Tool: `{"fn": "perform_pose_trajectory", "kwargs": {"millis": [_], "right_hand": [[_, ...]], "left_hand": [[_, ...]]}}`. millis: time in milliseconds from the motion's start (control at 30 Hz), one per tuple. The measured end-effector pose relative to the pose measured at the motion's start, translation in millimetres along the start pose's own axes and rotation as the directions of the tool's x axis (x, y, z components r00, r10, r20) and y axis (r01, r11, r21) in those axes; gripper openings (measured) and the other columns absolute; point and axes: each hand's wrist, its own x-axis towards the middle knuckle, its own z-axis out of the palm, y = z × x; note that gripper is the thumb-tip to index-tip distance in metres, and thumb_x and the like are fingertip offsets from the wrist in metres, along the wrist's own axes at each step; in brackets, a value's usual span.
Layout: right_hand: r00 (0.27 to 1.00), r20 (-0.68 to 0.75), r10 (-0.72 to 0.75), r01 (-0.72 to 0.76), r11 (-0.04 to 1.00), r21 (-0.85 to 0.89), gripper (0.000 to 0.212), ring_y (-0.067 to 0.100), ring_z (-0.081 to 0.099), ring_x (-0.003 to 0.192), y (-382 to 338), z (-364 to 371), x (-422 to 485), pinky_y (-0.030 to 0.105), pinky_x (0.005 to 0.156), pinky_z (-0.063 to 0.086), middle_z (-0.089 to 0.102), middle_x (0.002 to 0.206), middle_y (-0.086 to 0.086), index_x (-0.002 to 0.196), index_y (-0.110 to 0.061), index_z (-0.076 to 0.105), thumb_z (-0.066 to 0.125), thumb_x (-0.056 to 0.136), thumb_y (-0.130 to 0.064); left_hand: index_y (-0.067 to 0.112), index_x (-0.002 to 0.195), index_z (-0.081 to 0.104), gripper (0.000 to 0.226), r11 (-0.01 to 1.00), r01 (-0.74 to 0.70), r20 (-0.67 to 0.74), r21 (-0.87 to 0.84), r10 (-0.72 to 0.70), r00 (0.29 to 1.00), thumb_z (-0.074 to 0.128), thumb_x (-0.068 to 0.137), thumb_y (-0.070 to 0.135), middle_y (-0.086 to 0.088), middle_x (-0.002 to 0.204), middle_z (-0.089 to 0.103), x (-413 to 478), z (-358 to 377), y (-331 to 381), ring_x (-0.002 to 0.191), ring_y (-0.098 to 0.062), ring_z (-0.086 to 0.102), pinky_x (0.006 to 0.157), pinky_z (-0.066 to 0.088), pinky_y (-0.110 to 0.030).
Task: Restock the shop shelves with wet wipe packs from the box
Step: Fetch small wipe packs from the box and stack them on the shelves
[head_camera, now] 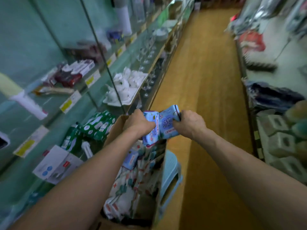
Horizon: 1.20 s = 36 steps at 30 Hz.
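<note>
Now both hands grip blue wipe packs [160, 125] above box [116, 128].

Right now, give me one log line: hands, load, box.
left hand: grips blue wipe pack | right hand: grips second blue pack | position: above open cardboard box | box: more packs inside | shelf placement: not yet

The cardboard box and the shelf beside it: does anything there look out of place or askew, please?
Yes. A bare white bulb lies loose between the green boxes and a white carton. Inside the cardboard box, the packs lie jumbled, not stacked.
</note>
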Motion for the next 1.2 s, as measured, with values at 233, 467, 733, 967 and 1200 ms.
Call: {"fn": "perform_pose_trajectory", "kwargs": {"millis": [233, 467, 733, 967, 1200], "right_hand": [[0.970, -0.195, 0.144, -0.119, 0.984, 0.134, 0.020, 0.027, 0.063, 0.088, 89.7, -121.4, -43.3, 0.038, 0.077, 0.052, 0.065, 0.096, 0.007, 0.094, -0.012, 0.057, 0.051, 0.091, -0.032], [0.873, -0.373, 0.315, -0.262, 0.947, 0.187, 0.022, 0.030, 0.061, 0.089, 193.0, -230.0, -103.8, 0.035, 0.075, 0.048, 0.064, 0.092, 0.008, 0.092, -0.011, 0.062, 0.052, 0.088, -0.030], [0.735, -0.508, 0.449, -0.350, 0.893, 0.283, 0.022, 0.032, 0.063, 0.087, 308.4, -327.5, -180.1, 0.032, 0.068, 0.048, 0.068, 0.091, 0.010, 0.090, -0.012, 0.065, 0.052, 0.085, -0.029], [0.596, -0.583, 0.551, -0.442, 0.832, 0.334, 0.021, 0.029, 0.064, 0.080, 388.9, -381.5, -243.3, 0.030, 0.064, 0.046, 0.068, 0.086, 0.007, 0.089, -0.013, 0.064, 0.052, 0.087, -0.029], [0.496, -0.624, 0.604, -0.456, 0.793, 0.405, 0.017, 0.022, 0.058, 0.074, 460.8, -413.8, -303.0, 0.024, 0.051, 0.037, 0.060, 0.086, 0.002, 0.090, -0.014, 0.056, 0.055, 0.092, -0.030]], "left_hand": [[0.014, 0.106, 0.045, 0.041, 0.963, -0.270, -0.014, -0.014, 0.270, 0.963, 0.070, 0.080, 0.032, -0.006, 0.110, 0.063, -45.9, -9.0, 146.2, 0.097, -0.025, 0.062, 0.080, 0.052, -0.034], [0.016, 0.101, 0.042, 0.038, 0.869, -0.488, 0.022, -0.083, 0.491, 0.871, 0.069, 0.077, 0.029, -0.006, 0.100, 0.062, -116.7, 15.5, 297.7, 0.090, -0.029, 0.066, 0.073, 0.059, -0.042], [0.019, 0.087, 0.043, 0.030, 0.729, -0.665, 0.083, -0.162, 0.681, 0.727, 0.069, 0.074, 0.026, -0.002, 0.089, 0.060, -204.1, 59.8, 441.5, 0.087, -0.029, 0.066, 0.076, 0.058, -0.044], [0.013, 0.104, 0.045, 0.040, 0.602, -0.761, 0.105, -0.241, 0.796, 0.596, 0.069, 0.075, 0.027, -0.003, 0.091, 0.059, -267.7, 107.2, 535.8, 0.087, -0.027, 0.065, 0.075, 0.058, -0.045], [0.018, 0.089, 0.047, 0.028, 0.541, -0.736, 0.148, -0.406, 0.834, 0.531, 0.069, 0.074, 0.025, -0.006, 0.090, 0.064, -322.6, 157.3, 602.8, 0.082, -0.028, 0.067, 0.069, 0.060, -0.045]]}}
